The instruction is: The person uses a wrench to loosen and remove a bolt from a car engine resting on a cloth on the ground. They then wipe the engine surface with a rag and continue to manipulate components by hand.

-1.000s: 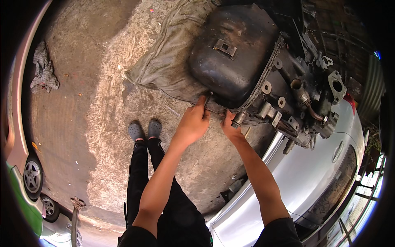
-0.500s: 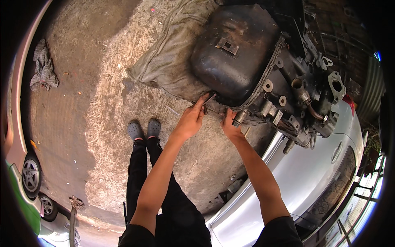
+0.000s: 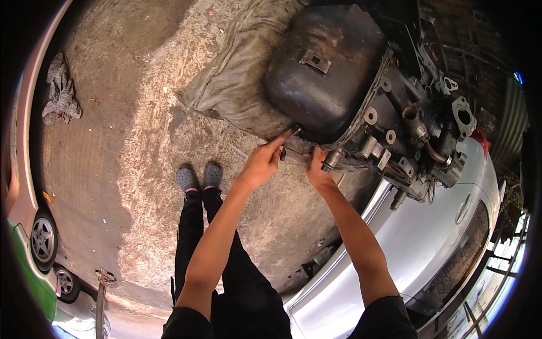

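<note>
A large engine (image 3: 398, 130) with a black oil pan (image 3: 316, 73) lies ahead of me, to the right. My left hand (image 3: 263, 164) is closed round a slim metal tool (image 3: 292, 132), its index finger stretched along the shaft. The tool's tip reaches the near lower corner of the pan; its exact kind is unclear. Close beside it, my right hand (image 3: 319, 170) is at the pan's near flange, next to a protruding metal fitting (image 3: 331, 160). Its fingers look curled, partly hidden by the engine's edge, and what they grip does not show.
A dirty grey-brown cloth (image 3: 231, 85) lies under and beside the engine. On the right stands a silver car (image 3: 389, 243). A crumpled checked rag (image 3: 61, 93) is on the concrete floor (image 3: 147, 169) at far left, near another car's wheel (image 3: 43, 237).
The left index finger and tool have shifted slightly at the pan's corner, and more of the tool's tip shows. The right hand stays at the flange. The view has moved slightly.
</note>
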`<state>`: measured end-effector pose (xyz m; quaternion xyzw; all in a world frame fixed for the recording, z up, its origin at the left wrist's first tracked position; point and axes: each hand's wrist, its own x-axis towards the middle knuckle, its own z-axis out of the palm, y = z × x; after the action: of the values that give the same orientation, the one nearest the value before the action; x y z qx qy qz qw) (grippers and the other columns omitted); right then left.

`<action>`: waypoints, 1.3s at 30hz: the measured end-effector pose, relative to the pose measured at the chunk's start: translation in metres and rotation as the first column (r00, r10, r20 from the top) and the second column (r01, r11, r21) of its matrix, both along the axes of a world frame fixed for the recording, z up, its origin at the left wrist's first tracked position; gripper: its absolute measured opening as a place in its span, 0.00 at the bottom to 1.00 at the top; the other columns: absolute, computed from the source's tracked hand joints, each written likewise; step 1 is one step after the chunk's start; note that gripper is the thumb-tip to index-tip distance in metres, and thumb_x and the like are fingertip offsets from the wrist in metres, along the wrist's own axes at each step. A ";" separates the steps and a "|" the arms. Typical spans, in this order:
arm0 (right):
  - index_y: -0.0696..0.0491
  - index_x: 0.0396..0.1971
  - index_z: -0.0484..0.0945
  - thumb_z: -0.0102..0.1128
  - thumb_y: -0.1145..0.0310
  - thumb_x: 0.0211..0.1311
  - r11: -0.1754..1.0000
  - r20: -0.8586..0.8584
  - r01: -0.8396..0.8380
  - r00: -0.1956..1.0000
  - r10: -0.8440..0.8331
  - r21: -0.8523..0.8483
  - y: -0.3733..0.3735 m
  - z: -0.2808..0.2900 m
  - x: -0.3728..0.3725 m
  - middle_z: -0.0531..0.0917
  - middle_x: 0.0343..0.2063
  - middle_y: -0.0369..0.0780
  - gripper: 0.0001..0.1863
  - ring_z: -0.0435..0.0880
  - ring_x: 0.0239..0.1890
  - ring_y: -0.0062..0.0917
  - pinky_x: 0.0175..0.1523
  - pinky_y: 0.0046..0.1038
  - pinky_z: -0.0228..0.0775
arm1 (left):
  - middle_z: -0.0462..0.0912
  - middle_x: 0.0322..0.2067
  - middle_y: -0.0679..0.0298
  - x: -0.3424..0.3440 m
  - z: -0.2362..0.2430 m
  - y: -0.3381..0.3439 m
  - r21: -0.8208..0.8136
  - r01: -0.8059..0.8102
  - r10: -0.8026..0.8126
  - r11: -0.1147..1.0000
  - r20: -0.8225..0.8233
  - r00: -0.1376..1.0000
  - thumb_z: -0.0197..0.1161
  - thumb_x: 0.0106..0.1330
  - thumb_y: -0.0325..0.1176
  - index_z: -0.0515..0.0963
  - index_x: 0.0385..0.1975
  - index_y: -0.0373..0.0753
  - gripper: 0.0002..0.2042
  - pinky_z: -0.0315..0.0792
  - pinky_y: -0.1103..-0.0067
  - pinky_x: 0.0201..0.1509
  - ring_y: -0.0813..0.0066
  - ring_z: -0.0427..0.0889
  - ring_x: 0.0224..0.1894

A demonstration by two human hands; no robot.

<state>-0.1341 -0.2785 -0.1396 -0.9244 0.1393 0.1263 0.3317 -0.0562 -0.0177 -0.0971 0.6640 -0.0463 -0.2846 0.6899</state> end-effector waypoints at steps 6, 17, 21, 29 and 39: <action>0.50 0.48 0.69 0.44 0.62 0.71 0.975 -0.089 -0.099 0.993 0.082 -0.199 -0.011 -0.010 -0.004 0.73 0.43 0.33 0.12 0.72 0.53 0.23 0.55 0.32 0.63 | 0.74 0.20 0.56 0.019 0.070 0.002 -0.175 -0.082 -0.023 0.981 -0.528 0.849 0.48 0.69 0.28 0.69 0.57 0.31 0.18 0.69 0.75 0.21 0.74 0.69 0.13; 0.51 0.34 0.71 0.66 0.68 0.53 0.943 -0.112 -0.152 0.986 0.124 -0.296 0.021 0.030 0.018 0.73 0.29 0.35 0.13 0.75 0.31 0.26 0.39 0.32 0.70 | 0.72 0.21 0.63 0.064 0.094 0.018 -0.268 -0.105 -0.100 0.958 -0.651 0.752 0.48 0.70 0.29 0.67 0.56 0.27 0.17 0.65 0.81 0.18 0.81 0.63 0.11; 0.48 0.33 0.70 0.54 0.65 0.63 0.869 0.052 -0.177 0.973 0.225 -0.462 0.010 0.010 0.005 0.74 0.29 0.32 0.05 0.73 0.29 0.24 0.35 0.30 0.68 | 0.72 0.22 0.64 0.045 0.082 0.022 -0.281 -0.032 -0.133 0.959 -0.548 0.826 0.50 0.70 0.29 0.58 0.68 0.29 0.27 0.65 0.81 0.20 0.82 0.68 0.16; 0.45 0.30 0.71 0.41 0.58 0.72 0.971 0.048 0.031 0.999 -0.021 -0.236 -0.017 -0.033 -0.013 0.74 0.28 0.30 0.12 0.71 0.27 0.23 0.37 0.29 0.67 | 0.81 0.35 0.42 0.017 0.052 0.013 0.354 0.154 -0.189 0.922 0.064 0.980 0.51 0.67 0.25 0.56 0.70 0.41 0.29 0.74 0.58 0.44 0.41 0.80 0.40; 0.45 0.32 0.71 0.44 0.59 0.71 0.992 -0.021 0.123 0.992 -0.124 -0.030 -0.005 -0.016 -0.008 0.73 0.28 0.30 0.10 0.72 0.33 0.20 0.41 0.27 0.68 | 0.75 0.51 0.39 -0.003 0.028 -0.019 0.149 -0.129 0.132 0.980 -0.008 0.991 0.51 0.62 0.16 0.58 0.69 0.50 0.34 0.74 0.56 0.50 0.39 0.79 0.46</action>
<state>-0.1420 -0.2839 -0.1556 -0.9172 0.2017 0.1140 0.3242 -0.0593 -0.0369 -0.0688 0.7125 0.0247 -0.2472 0.6563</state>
